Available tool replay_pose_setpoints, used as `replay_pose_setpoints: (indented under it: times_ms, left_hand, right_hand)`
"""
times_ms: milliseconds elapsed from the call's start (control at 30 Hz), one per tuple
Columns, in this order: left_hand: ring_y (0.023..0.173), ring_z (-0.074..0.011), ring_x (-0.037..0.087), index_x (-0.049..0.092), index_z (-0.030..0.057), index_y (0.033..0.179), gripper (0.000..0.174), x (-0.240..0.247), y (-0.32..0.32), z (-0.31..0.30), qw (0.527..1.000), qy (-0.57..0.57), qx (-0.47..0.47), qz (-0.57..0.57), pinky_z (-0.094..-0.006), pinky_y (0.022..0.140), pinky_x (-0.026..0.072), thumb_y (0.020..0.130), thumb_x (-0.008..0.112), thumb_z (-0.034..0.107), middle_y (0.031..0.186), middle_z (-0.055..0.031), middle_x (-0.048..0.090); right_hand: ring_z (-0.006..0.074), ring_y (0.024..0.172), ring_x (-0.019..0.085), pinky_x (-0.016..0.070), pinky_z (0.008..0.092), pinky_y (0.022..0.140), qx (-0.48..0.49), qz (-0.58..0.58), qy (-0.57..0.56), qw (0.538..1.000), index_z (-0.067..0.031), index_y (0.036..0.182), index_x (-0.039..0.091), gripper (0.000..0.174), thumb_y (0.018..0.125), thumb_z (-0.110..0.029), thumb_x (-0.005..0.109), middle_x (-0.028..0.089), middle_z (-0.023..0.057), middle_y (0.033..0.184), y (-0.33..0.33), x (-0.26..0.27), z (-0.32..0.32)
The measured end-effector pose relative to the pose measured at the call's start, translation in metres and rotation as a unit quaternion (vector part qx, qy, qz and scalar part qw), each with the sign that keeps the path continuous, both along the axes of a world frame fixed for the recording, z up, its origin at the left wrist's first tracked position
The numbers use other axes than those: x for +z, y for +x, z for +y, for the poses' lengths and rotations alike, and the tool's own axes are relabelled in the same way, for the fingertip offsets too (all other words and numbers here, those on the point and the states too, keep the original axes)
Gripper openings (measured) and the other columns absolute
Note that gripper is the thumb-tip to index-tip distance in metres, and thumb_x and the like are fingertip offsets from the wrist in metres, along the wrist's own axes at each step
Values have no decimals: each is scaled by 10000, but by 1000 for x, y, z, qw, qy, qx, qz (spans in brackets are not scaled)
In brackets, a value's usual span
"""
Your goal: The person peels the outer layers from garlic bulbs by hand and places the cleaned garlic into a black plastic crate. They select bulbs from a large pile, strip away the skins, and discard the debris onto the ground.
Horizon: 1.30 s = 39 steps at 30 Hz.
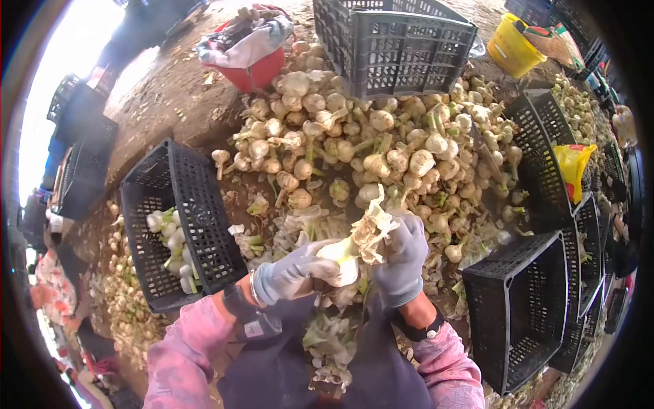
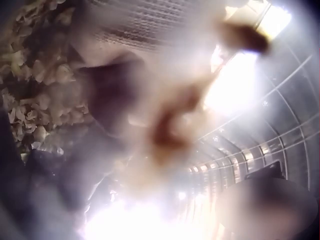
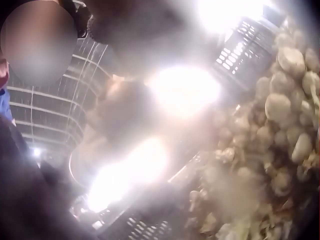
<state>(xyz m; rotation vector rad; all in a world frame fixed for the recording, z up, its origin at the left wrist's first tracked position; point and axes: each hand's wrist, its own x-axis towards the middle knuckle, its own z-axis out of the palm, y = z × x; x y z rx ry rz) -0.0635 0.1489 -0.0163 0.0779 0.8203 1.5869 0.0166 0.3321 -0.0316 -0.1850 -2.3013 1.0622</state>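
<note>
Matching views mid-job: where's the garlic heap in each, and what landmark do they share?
Head: garlic heap, centre to upper right.
Left wrist: pale pieces along the upper left edge; bulbs or peelings, I cannot tell.
Right wrist: right side, top to bottom.
Landmark: black crates in head and right wrist; unclear in left.

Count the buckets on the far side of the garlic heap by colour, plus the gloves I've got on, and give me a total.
Red bucket: 1
Yellow bucket: 1
Grey gloves: 2
Total: 4
</note>
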Motion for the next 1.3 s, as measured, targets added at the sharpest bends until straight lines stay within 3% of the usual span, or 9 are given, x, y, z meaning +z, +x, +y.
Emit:
replay_pose_setpoints:
  times_ms: [167,367,467,633,867,967,1067,1167,1300]
  left_hand:
    - [609,-205,640,504,-21,1236,632,-5,-10,20,993,71,-81,45,-290,452,482,809,730,388,907,-159,670]
    - [882,-197,662,477,-9,1328,645,-50,10,-1,937,59,-220,263,-299,695,564,806,765,236,1116,-128,641]
    - [881,-199,661,480,-1,1328,599,-56,1,-5,995,-5,-103,13,-319,767,551,818,733,184,1079,-109,637]
    - [946,-95,615,429,15,1370,605,-69,17,6,992,-94,63,52,-249,781,511,868,725,177,1107,-61,623]
    - [927,-114,612,425,-3,1377,677,-97,21,0,998,-50,21,14,-266,796,514,831,764,210,1100,-64,622]
    - [956,-211,657,417,-13,1386,813,-93,25,-1,998,-42,-37,9,-324,780,536,773,813,344,1149,-124,631]
    - [837,-133,630,417,-36,1391,715,-84,12,-3,994,92,-2,-58,-290,754,522,807,739,221,1040,-64,643]
    - [900,-135,622,424,-41,1385,723,-99,14,-7,994,77,50,-63,-282,813,506,803,720,270,1051,-56,641]
    - [1065,-180,604,468,3,1370,535,-98,17,3,996,-8,83,1,-325,965,462,948,580,313,1184,-73,622]
  right_hand:
    - [309,905,556,409,434,873,-25,7,87,996,-73,1015,647,418,601,-18,651,605,87,958,7,21,24]
    - [172,815,609,510,300,750,-233,-49,22,971,-17,970,681,382,714,171,469,668,91,917,17,22,116]
    - [204,837,680,552,337,827,81,-245,19,966,-74,1266,610,476,797,-20,668,684,145,1038,40,-23,99]
    - [333,1045,640,489,393,947,133,-195,-182,954,-21,1318,553,764,758,-478,800,634,208,1180,34,-35,20]
    - [277,691,611,514,367,660,-16,-110,76,991,-71,812,608,97,738,-15,638,625,88,756,18,-32,33]
    - [135,709,610,511,269,625,-200,-47,-80,975,-58,867,627,60,848,-12,661,637,44,762,18,-58,86]
    - [144,716,638,544,283,692,-150,-136,17,979,-27,1114,651,251,863,-17,652,660,92,972,31,-55,104]
    - [275,1161,604,532,391,908,193,-310,-203,909,-50,1430,448,724,819,-245,783,569,209,1314,44,-69,76]
    - [318,1314,465,387,388,1083,229,-175,-315,904,41,1485,280,1002,803,-523,748,423,228,1447,35,-71,3]
